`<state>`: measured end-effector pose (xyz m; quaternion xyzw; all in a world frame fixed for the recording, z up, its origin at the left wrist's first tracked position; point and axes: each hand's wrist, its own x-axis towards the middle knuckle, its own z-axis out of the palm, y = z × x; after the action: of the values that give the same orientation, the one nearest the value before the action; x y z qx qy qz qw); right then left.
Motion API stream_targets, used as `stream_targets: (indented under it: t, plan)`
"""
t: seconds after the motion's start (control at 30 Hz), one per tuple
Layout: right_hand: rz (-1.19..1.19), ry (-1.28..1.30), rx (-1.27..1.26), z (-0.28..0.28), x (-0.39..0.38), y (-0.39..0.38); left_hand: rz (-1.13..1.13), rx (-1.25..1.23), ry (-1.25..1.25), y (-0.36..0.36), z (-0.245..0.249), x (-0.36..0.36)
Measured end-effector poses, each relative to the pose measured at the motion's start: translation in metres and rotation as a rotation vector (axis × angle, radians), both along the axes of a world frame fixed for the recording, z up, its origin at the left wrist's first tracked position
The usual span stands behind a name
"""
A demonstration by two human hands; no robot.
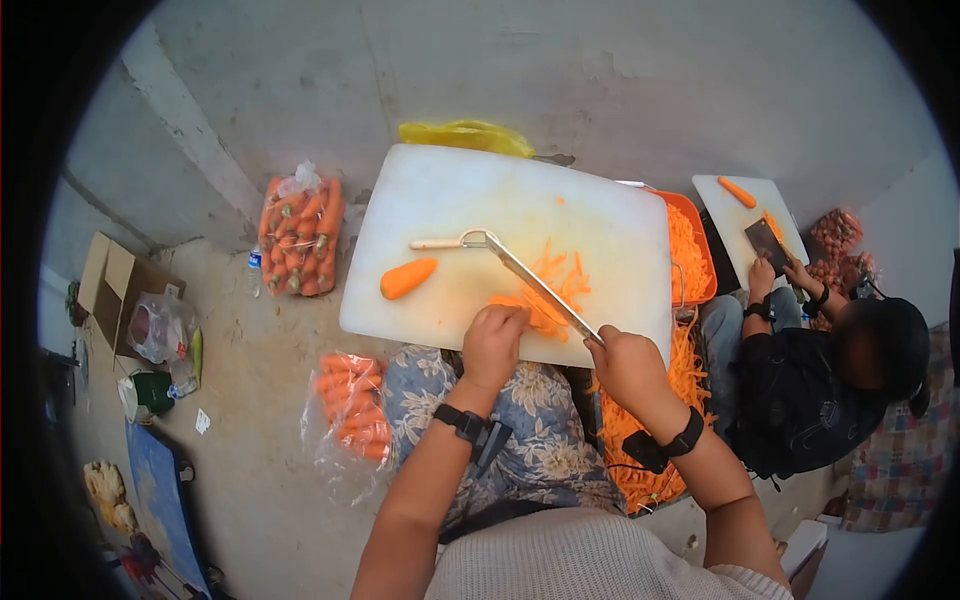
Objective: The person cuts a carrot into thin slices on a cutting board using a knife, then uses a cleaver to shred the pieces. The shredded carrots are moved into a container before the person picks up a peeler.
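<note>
My right hand (632, 368) grips the handle of a kitchen knife (540, 285), its blade angled up and left over a white cutting board (430, 190). Pressed to the board left of the blade, my left hand (494, 343) has curled fingers on carrot pieces (540, 315). Cut carrot strips (568, 278) lie scattered behind the blade. Farther left on the board are a peeled carrot (408, 278) and a peeler (440, 243) with a pale handle; the knife's tip end is close to the peeler's head.
Bagged carrots stand on the floor at left (300, 235), with another bag (355, 405) by my leg. Carrot strips fill an orange crate (690, 245) and a container (660, 450) at right. A co-worker (820, 390) cuts at another board (725, 215). A cardboard box (120, 290) is far left.
</note>
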<state>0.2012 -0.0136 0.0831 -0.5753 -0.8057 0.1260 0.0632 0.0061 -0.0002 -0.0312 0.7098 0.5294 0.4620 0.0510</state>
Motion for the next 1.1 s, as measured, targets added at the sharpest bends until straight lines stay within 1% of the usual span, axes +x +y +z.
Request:
stream_targets:
  t: [0.07, 0.17, 0.4, 0.47, 0.57, 0.7, 0.77, 0.87, 0.97, 1.1]
  plan:
    - [-0.031, 0.026, -0.016, 0.004, -0.005, -0.002, -0.003, 0.028, -0.041, 0.000, 0.001, -0.001]
    - [0.022, -0.032, -0.019, -0.030, -0.003, -0.004, -0.019, 0.017, -0.049, 0.000, 0.003, -0.003]
    - [-0.037, -0.002, -0.022, 0.003, -0.001, 0.000, -0.033, 0.012, -0.060, -0.001, 0.002, -0.001]
    - [-0.059, 0.018, -0.054, 0.004, -0.004, -0.002, -0.019, 0.009, -0.046, -0.001, 0.001, -0.001]
    - [-0.007, -0.037, -0.033, -0.033, 0.000, -0.004, -0.017, -0.002, -0.012, -0.001, -0.002, -0.003]
    - [0.016, 0.013, 0.002, -0.011, 0.001, 0.001, -0.014, 0.001, -0.033, -0.004, 0.005, -0.001]
    - [-0.055, 0.000, -0.042, 0.006, -0.002, 0.001, 0.024, -0.012, -0.027, -0.004, 0.008, 0.001]
    - [-0.044, 0.023, -0.025, 0.001, -0.004, 0.000, 0.031, -0.009, -0.001, -0.004, 0.008, 0.000]
    - [-0.006, 0.006, -0.015, -0.036, 0.002, 0.000, 0.020, -0.031, -0.002, -0.005, 0.008, -0.002]
    - [0.016, 0.016, 0.006, -0.012, 0.001, 0.001, 0.023, -0.023, -0.016, -0.006, 0.007, -0.001]
